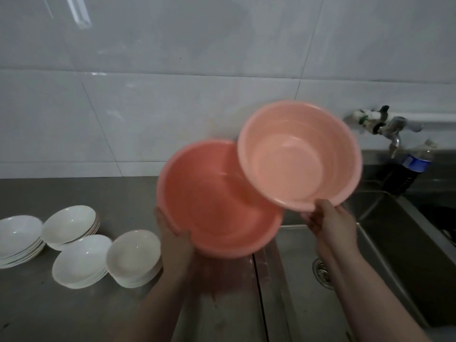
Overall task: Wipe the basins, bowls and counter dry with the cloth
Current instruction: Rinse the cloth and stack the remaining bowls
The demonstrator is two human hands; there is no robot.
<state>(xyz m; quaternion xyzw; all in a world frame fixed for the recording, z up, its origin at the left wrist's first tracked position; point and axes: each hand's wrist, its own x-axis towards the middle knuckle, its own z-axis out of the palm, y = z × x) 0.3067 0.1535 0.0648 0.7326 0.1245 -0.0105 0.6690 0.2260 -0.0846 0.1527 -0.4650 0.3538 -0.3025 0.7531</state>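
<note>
Left hand (172, 240) grips darker basin (212, 201) rim, right hand (328, 223) grips paler basin (296, 156) rim — both tilted, overlapping above counter (74, 312).

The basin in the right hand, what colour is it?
Pale pink basin, lighter than the salmon-coloured one beside it; head view.

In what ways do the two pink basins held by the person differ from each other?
The darker basin is a deeper salmon colour; the paler basin is light pink. The darker basin looks larger than the paler basin. The left hand grips the darker basin, lower and over the counter; the right hand grips the paler basin, higher and towards the sink. The paler basin overlaps the darker basin's rim. Both are round, plastic, empty and tilted towards the camera.
</note>
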